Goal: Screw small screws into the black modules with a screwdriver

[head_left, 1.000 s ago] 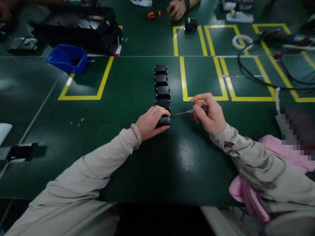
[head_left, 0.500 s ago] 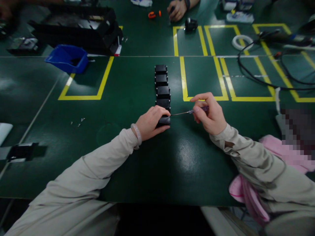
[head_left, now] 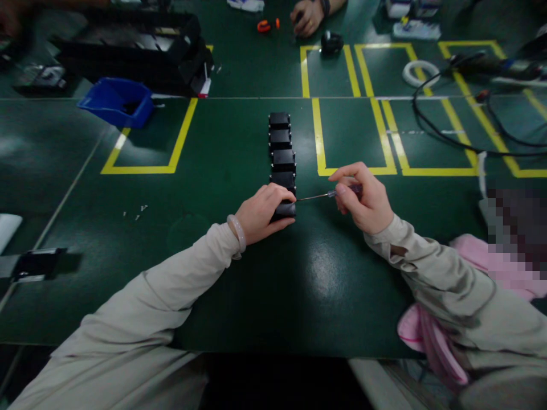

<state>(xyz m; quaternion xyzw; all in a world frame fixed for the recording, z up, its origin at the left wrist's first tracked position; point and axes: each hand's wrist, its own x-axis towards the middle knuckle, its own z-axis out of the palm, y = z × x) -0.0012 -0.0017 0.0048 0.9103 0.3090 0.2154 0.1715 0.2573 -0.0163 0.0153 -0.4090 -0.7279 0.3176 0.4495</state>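
Observation:
Several black blocks, small and box-shaped with silvery screws at their sides, stand in a row on the green table. My left hand (head_left: pixel 264 212) grips the nearest black block (head_left: pixel 284 210), thumb on its near side and fingers over its far side. Just beyond those fingers is another black block (head_left: pixel 282 180). In my right hand (head_left: pixel 361 196) is a screwdriver (head_left: pixel 345 191) with a clear purplish handle, held nearly level. Its thin shaft points left, and the tip meets the right side of the gripped block by my left fingertips. The exact contact is too small to see.
Loose screws (head_left: pixel 141 210) lie on the left. Farther back are a blue bin (head_left: pixel 117 102) and a large black housing (head_left: pixel 132 51). Black cable (head_left: pixel 427 122) and a white ring (head_left: pixel 421 74) lie at right. Across the table is another person's hand (head_left: pixel 308 18). Pink cloth (head_left: pixel 474 256) lies by my right sleeve.
Almost nothing differs. My right hand's fingers have shifted very slightly on the screwdriver; my left hand and the blocks stay in place.

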